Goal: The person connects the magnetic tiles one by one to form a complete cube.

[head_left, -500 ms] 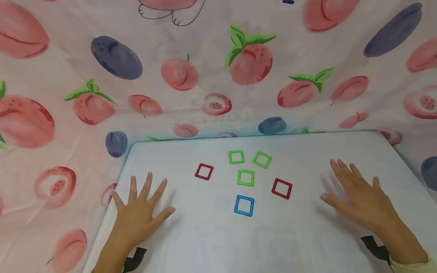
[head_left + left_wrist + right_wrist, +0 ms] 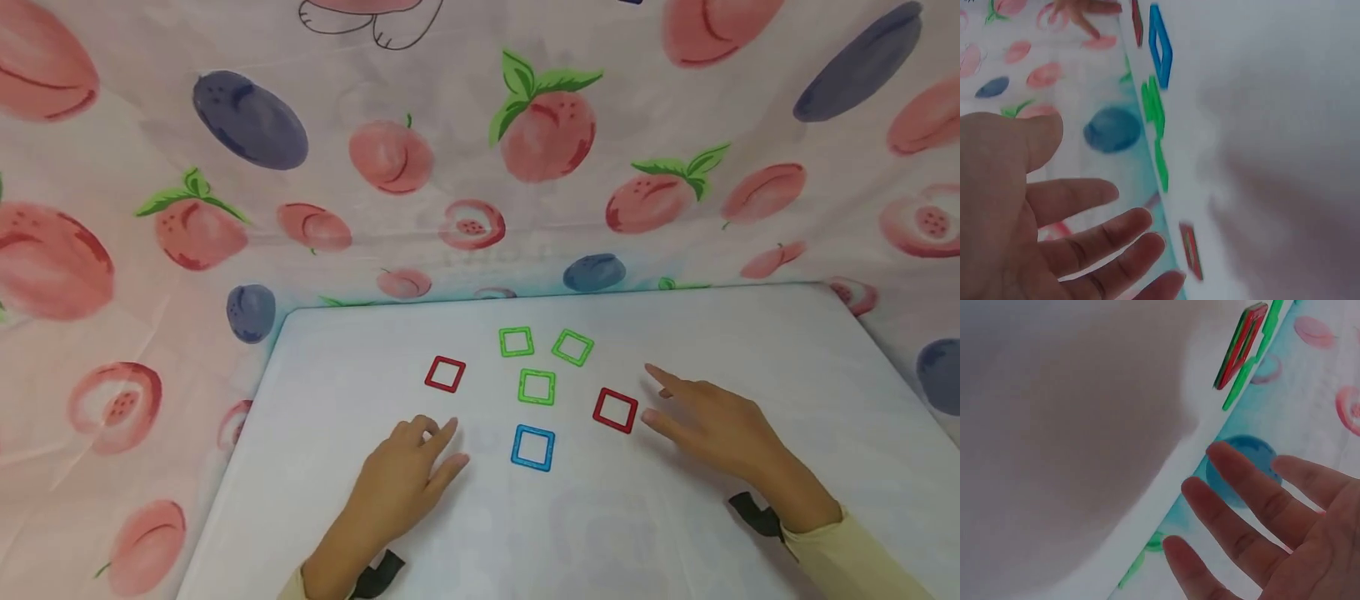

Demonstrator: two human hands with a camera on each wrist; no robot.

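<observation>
Several square plastic frames lie flat on a white table. In the head view a red frame (image 2: pixel 430 372) is at the left, and another red frame (image 2: pixel 597 406) at the right. Three green frames sit between them: one at the back left (image 2: pixel 502 342), one at the back right (image 2: pixel 558 339) and one in the middle (image 2: pixel 521 387). A blue frame (image 2: pixel 513 447) is nearest the front. My left hand (image 2: pixel 393 479) hovers left of the blue frame, fingers relaxed and holding nothing. My right hand (image 2: pixel 716 425) is just right of the right red frame, its fingers loosely extended and holding nothing.
The white table (image 2: pixel 360 350) ends at a back edge against a hanging cloth (image 2: pixel 442 75) printed with peaches. That cloth also covers the left side. A dark strap (image 2: pixel 378 575) shows at the left wrist and another strap (image 2: pixel 753 514) at the right.
Both hands have moved inward from the sides toward the frames. The fingers, spread wide before, are now more relaxed and bent. The frames lie as they did.
</observation>
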